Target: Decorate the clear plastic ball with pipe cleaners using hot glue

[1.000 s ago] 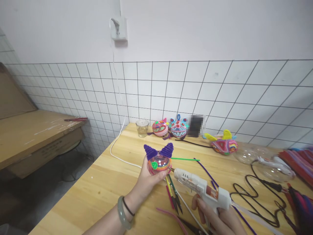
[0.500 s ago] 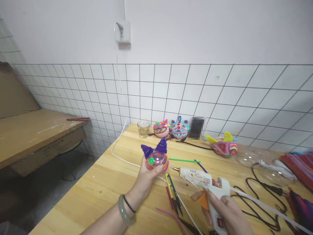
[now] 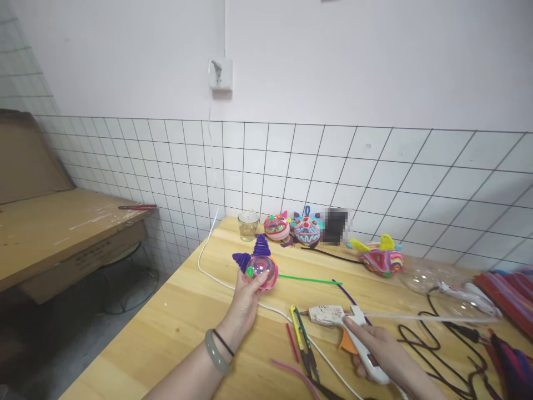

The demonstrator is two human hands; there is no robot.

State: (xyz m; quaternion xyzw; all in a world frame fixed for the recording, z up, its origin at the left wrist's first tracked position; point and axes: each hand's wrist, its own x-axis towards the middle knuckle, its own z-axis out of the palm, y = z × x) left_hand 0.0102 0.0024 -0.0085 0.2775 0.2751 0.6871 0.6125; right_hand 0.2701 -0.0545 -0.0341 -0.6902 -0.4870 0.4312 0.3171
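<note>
In my left hand (image 3: 246,297) is a clear round ball ornament (image 3: 263,270) wrapped in pink and orange fuzzy stems, with two purple ear-like pieces and a green spiral on it. My thumb presses on its front. My right hand (image 3: 377,347) grips the handle of a white hot glue gun (image 3: 328,315) with an orange trigger; a long clear glue stick (image 3: 433,318) sticks out of its back. The gun's nozzle points left, low over the table and apart from the ball. Yellow-and-green thread snips (image 3: 300,332) lie just below the nozzle.
Finished ornaments (image 3: 307,229) and a glass (image 3: 248,226) stand along the wall. A winged fish-like ornament (image 3: 382,261), clear plastic balls (image 3: 420,278) and a dark cord (image 3: 433,344) lie to the right. A green fuzzy stem (image 3: 310,279) and a white cable (image 3: 214,279) cross the wooden table.
The glue gun has been lowered toward the table and its nozzle is further from the ball. The ball has shifted slightly left and turned in my left hand. The camera view has tilted up.
</note>
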